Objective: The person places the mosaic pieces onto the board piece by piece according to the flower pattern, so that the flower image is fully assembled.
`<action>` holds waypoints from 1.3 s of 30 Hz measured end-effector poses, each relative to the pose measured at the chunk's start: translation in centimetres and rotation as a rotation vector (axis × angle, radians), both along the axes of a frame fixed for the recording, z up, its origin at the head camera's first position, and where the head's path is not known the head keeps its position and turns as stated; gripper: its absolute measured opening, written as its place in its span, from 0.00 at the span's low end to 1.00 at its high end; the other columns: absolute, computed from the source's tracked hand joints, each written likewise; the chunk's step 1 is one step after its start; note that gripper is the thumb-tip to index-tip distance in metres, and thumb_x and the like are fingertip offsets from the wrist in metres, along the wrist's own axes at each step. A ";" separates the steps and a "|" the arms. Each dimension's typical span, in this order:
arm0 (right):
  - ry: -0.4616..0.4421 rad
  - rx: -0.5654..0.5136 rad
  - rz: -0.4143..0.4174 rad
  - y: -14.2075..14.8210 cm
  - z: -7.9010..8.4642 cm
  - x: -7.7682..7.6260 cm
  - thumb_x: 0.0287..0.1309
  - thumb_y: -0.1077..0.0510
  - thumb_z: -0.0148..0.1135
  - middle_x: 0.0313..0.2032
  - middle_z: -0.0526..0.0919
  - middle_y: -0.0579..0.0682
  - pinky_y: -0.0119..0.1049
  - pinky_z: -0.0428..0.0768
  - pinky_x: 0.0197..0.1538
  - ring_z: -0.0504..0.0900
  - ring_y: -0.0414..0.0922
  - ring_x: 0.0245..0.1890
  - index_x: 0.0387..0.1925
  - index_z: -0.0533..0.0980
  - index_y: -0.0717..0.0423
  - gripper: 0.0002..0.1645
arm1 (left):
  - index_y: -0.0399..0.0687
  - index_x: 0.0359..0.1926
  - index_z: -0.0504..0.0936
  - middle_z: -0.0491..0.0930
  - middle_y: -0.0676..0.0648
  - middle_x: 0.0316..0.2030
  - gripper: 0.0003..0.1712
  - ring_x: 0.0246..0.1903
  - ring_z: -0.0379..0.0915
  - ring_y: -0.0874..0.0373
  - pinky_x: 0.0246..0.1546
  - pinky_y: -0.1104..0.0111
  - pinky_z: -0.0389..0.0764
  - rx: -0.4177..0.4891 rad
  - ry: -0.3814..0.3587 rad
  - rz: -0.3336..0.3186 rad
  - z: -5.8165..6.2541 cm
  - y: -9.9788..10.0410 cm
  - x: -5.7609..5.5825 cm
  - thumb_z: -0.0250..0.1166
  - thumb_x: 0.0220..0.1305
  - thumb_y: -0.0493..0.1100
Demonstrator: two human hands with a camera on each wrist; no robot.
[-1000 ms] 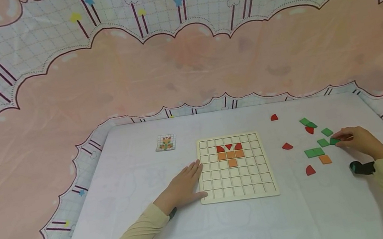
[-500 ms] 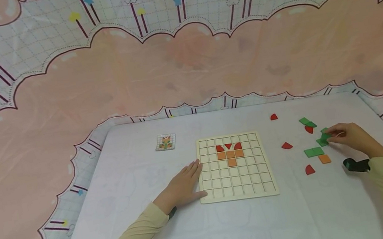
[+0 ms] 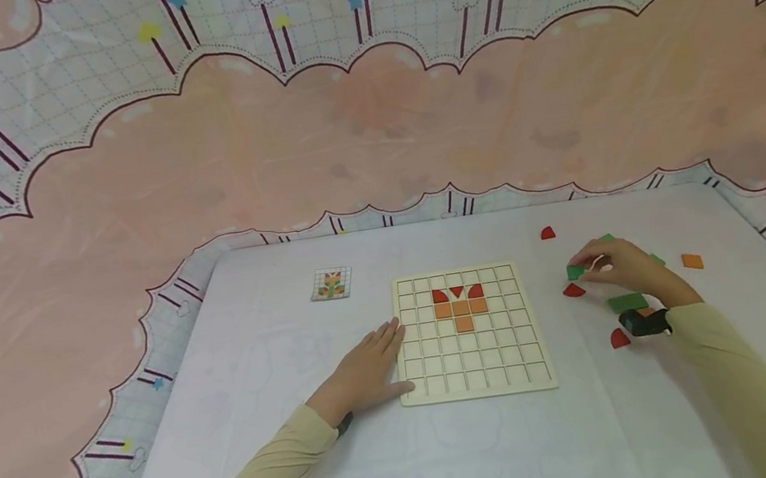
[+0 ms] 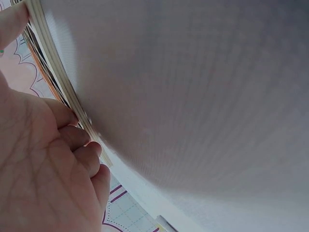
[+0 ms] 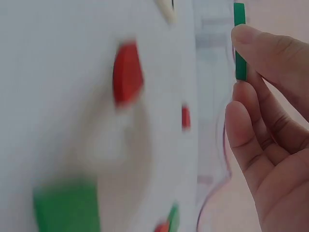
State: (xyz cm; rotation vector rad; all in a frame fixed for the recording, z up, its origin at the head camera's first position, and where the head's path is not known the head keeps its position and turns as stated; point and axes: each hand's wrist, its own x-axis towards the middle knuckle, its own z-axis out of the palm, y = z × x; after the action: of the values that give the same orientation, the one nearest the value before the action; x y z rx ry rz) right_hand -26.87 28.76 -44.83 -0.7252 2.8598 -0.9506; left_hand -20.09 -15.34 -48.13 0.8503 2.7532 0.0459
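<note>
A cream grid board [image 3: 438,386] lies on the white table, with red and orange pieces set in its upper cells. My left hand [image 3: 363,371] rests at the board's left edge, fingers extended; its fingertips and thumb touch the rim in the left wrist view. Off to the right of the board, my right hand [image 3: 619,267] pinches a green tile [image 5: 240,65] between thumb and fingers, raised above the table. Just below that tile in the head view lies a red quarter-round piece [image 3: 573,291]. Under the right hand and forearm, some loose tiles are partly hidden.
A small pattern card [image 3: 331,283] with a flower picture lies beyond the left hand. Loose pieces around the right hand include joined green tiles [image 3: 627,303], an orange tile [image 3: 692,261], and red pieces at the back [image 3: 547,233] and front [image 3: 619,338].
My right hand picked up the green tile from the scattered pieces and carried it left, toward the board. An orange tile at the right has come into view. My left hand stayed put.
</note>
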 end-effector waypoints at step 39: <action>-0.175 0.051 0.192 -14.0 -2.7 -0.4 0.47 0.63 0.70 0.35 0.81 0.47 0.29 0.75 0.38 0.73 0.39 0.33 0.36 0.83 0.54 0.11 | 0.40 0.73 0.47 0.43 0.42 0.74 0.52 0.74 0.41 0.50 0.73 0.58 0.52 0.013 0.009 -0.003 -0.2 0.0 -0.1 0.52 0.61 0.69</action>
State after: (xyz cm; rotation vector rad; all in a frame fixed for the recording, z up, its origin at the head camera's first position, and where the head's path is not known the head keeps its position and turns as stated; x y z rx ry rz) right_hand -27.28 14.81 -47.58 -0.8474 2.5990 -0.8656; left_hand -20.18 -15.34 -48.37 0.8596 2.7635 0.0598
